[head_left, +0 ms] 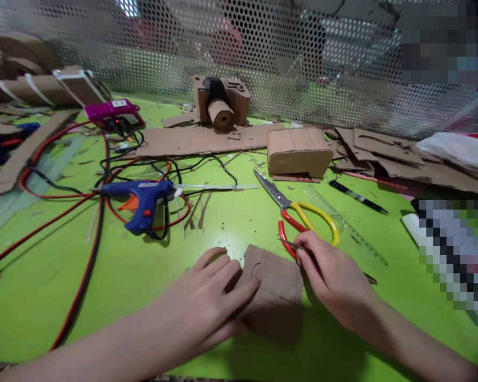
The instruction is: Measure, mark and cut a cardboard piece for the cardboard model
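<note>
A small brown cardboard piece [281, 281] with drawn lines and a small curve lies on the green table in front of me. Its left side is partly covered by my left hand [219, 289], whose thumb is stretched over the cardboard and whose other fingers are loosely bent and apart. Between the fingertips of my right hand [334, 273] is a thin dark pointed tool [283, 241], its tip to the upper left; its exact kind is unclear. Just beyond that hand lie scissors [281, 199] with one red and one yellow handle, blades slightly parted.
A blue glue gun [141, 199] lies at left among looping cables [97, 241] from a purple power strip [113, 114]. Farther back are a cardboard camera model [223, 103] and a cardboard box shape [298, 151]. A clear ruler [346, 228] and black cutter [358, 196] lie right.
</note>
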`<move>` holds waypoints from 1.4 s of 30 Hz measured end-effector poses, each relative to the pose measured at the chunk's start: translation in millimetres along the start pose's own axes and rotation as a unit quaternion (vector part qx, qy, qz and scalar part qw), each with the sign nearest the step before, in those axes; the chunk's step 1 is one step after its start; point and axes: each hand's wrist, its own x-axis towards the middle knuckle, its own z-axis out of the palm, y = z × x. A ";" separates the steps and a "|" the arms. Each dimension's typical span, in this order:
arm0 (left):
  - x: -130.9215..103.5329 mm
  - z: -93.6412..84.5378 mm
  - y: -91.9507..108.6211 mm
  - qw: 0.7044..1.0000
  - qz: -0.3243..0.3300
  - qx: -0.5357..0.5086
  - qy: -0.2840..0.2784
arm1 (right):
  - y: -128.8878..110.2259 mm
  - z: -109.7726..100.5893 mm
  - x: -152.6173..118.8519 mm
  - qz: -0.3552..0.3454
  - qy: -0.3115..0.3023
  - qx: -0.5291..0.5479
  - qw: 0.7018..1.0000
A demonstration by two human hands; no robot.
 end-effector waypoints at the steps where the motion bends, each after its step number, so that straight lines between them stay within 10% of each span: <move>1: 0.6 0.2 0.6 1.000 0.002 -0.001 0.004 | 1.8 -1.8 2.0 -0.003 0.006 -0.012 1.000; 10: 2.4 8.1 -2.4 0.996 0.023 0.037 0.080 | 19.7 -16.2 18.4 -0.028 0.061 -0.086 0.994; 23: 23.8 -11.8 -37.9 0.992 0.128 0.005 0.025 | 3.8 -29.5 20.7 -0.267 -0.044 -0.129 0.954; 32: -0.6 13.5 16.7 0.967 -0.213 -0.088 0.104 | 6.7 -17.3 7.2 -0.198 -0.034 -0.085 0.976; 35: -1.4 24.1 23.1 0.889 -0.289 -0.312 0.172 | 6.8 -10.3 4.6 -0.124 -0.025 -0.041 0.991; 38: 18.3 18.7 12.5 0.706 -0.372 -0.582 0.153 | 4.9 -6.6 4.0 -0.072 -0.012 0.007 0.997; 42: 44.5 8.0 -5.1 0.673 -0.356 -0.638 0.114 | 3.3 -7.2 4.5 -0.059 0.002 0.056 0.997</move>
